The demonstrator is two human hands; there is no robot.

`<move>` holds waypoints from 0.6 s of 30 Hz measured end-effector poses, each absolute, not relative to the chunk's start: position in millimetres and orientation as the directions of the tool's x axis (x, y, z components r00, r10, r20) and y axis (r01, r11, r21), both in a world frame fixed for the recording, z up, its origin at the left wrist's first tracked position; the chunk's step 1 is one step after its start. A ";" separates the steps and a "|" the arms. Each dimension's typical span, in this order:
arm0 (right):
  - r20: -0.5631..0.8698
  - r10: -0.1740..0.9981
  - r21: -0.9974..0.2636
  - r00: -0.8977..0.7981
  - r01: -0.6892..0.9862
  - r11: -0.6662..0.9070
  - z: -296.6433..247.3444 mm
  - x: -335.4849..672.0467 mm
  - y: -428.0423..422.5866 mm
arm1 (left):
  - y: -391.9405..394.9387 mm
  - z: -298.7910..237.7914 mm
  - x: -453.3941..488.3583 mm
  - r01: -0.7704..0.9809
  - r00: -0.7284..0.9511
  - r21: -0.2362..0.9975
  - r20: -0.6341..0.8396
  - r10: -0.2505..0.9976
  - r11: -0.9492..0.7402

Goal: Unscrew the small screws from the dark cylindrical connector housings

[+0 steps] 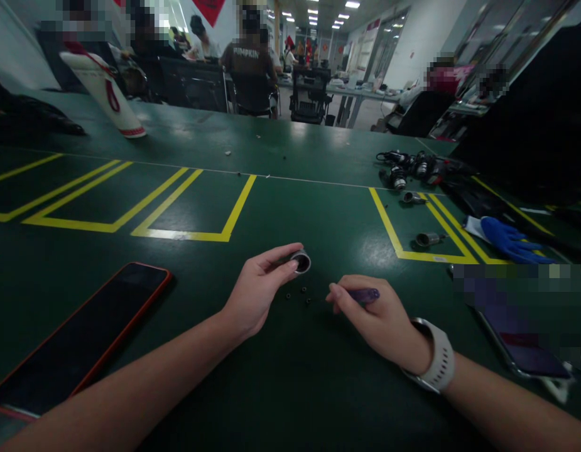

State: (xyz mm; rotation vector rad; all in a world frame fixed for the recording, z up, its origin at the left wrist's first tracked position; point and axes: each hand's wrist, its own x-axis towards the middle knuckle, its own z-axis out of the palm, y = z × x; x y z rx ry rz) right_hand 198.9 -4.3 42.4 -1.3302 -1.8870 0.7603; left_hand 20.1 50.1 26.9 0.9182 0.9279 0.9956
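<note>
My left hand [259, 285] is closed around a short metal tube [301, 262], its open round end tilted toward me and the thumb at its rim. My right hand [372, 314] grips a slim purple-handled screwdriver [364, 295]. The handle's rear end sticks out over the hand, and the thin shaft is hard to make out against the table. Between the hands lie several tiny dark ring-like parts, among them one small part [308, 301] near the screwdriver's tip side. Neither hand touches these small parts.
A phone with an orange-red edge [83, 333] lies left, another phone [516, 326] right. Two metal cylinders [428, 239] [412, 198] lie by the yellow tape. Behind them are dark metal parts with cables [398, 176]; a blue glove [511, 238] is nearby. A white container [104, 94] stands back left.
</note>
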 end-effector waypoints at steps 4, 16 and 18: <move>0.154 0.975 -0.823 -0.160 0.525 0.216 39.8 199.5 -1.9 | 32.4 42.6 15.8 -0.242 0.269 0.922 -0.236 0.934 0.303; 0.090 0.992 -0.885 -0.085 0.451 0.119 31.0 199.8 -1.2 | -24.3 60.2 -7.5 -0.173 0.155 0.861 -0.457 0.876 0.479; 0.104 0.994 -0.923 -0.021 0.369 0.104 28.0 201.3 -1.0 | -21.4 59.8 -6.5 -0.142 0.154 0.881 -0.431 0.889 0.452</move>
